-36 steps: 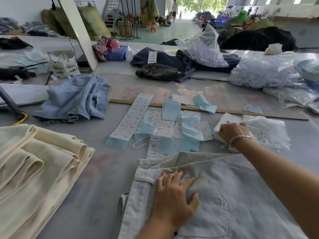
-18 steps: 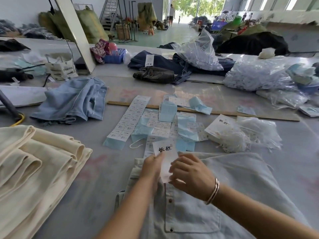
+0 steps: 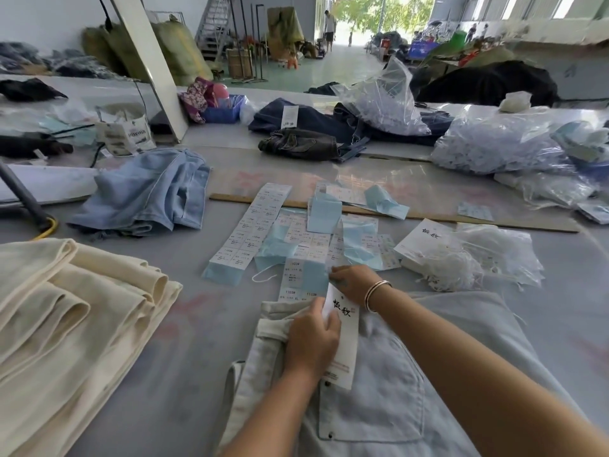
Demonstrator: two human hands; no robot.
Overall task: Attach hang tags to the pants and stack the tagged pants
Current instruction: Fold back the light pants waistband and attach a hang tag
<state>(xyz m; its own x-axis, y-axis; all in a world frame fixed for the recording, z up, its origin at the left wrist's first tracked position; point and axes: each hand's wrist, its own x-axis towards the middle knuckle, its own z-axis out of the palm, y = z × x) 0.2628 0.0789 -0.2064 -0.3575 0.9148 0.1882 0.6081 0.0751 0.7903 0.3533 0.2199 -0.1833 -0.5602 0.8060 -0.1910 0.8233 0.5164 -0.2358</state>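
Note:
Pale blue-white pants (image 3: 395,400) lie in front of me, waistband to the left. A white hang tag (image 3: 345,344) with black lettering lies on them near the waistband. My left hand (image 3: 311,338) grips the tag's left edge against the waistband. Just beyond the pants, my right hand (image 3: 354,282), with a bracelet on its wrist, has its fingers curled and pinches the edge of a size-sticker sheet (image 3: 304,278). A stack of folded cream pants (image 3: 66,324) sits to the left.
More sticker sheets and blue backing papers (image 3: 260,222) spread past the pants. A pile of hang tags with white strings (image 3: 451,262) lies at the right. Crumpled light-blue jeans (image 3: 145,192), dark jeans (image 3: 300,145), plastic bags (image 3: 494,146) and a wooden ruler (image 3: 494,221) lie farther back.
My right hand fetched a hang tag from the pile and brought it to the waistband. It has now let go and reached forward to the sticker sheet, while my left hand keeps the tag.

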